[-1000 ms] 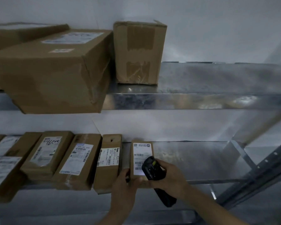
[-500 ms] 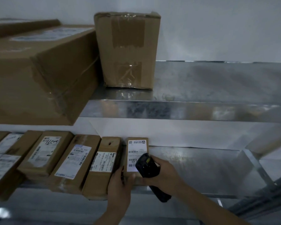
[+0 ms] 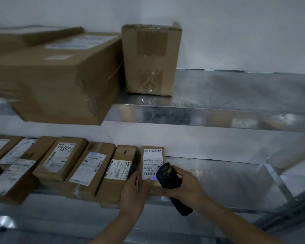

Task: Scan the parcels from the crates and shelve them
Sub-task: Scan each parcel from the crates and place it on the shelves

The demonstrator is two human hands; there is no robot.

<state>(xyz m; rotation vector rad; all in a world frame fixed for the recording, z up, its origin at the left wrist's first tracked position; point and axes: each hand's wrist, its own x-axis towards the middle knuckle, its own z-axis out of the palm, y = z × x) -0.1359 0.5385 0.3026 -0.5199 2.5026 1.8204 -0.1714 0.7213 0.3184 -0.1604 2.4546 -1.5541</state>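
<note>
Setting: I see two galvanized metal shelves point(image 3: 209, 117) against a white wall.
Upper shelf: three cardboard boxes point(image 3: 151, 59).
Lower shelf: six or so labelled parcels in a row.
Left hand point(image 3: 133, 192): fingers curled round the rightmost parcel point(image 3: 152, 164).
Right hand point(image 3: 185, 186): gripping one black scanner point(image 3: 167, 176) over its label.

The scanner point(image 3: 167, 176) hides the parcel's point(image 3: 152, 166) lower right corner; label print unreadable.
</note>
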